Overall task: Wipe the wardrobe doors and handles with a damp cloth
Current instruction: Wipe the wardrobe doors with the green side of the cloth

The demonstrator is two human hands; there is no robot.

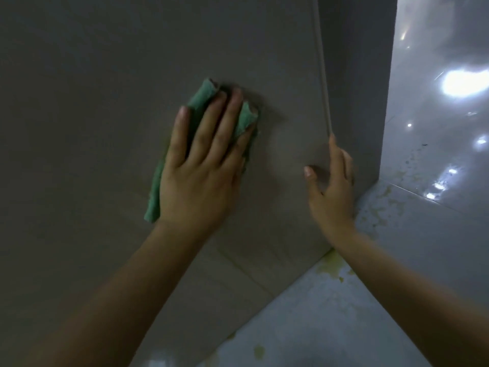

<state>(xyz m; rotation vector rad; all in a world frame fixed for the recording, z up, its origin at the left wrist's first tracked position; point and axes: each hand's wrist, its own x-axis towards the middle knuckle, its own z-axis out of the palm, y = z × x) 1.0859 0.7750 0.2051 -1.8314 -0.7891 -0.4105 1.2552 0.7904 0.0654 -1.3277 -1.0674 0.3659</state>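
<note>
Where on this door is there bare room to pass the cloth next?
The door is bare left of and above the cloth, and below the left hand. It is tight on the right, between that hand and the right hand gripping the door edge.

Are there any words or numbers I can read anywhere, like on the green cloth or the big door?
None: no words, numbers, labels or signs show anywhere.
The green cloth under the left hand is plain.
The wardrobe door is bare grey, also by the right hand at its edge.
The shiny floor shows only light glare and yellowish stains.
</note>
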